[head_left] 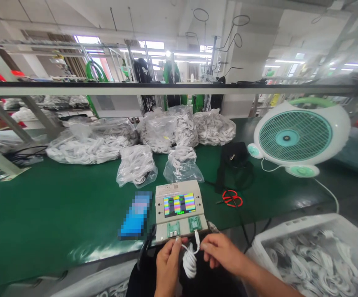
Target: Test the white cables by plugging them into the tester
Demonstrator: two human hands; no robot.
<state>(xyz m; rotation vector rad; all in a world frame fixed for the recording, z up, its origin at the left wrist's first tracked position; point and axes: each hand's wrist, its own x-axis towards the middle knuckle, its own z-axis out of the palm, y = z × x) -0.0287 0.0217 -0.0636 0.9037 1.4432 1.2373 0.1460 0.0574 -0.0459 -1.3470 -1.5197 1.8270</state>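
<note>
A coiled white charging cable (189, 264) hangs between my hands at the front of a cream cable tester (163, 190). Its right plug (197, 238) is at the right green socket board (195, 223). My left hand (169, 260) is closed, thumb and finger pinching the cable's other end just below the left green socket board (173, 229). Curled fingers of my right hand (220, 251) are closed at the cable beside the right plug; their exact contact is partly hidden. The tester's lit screen (179, 203) shows coloured bars and green PASS lettering.
A phone (135, 215) lies left of the tester on the green table (83, 210). Bagged white cables (137, 165) line the back. Red-handled scissors (232, 199), a black bag (234, 159) and a fan (296, 136) stand right. A white crate (265, 237) holds cables.
</note>
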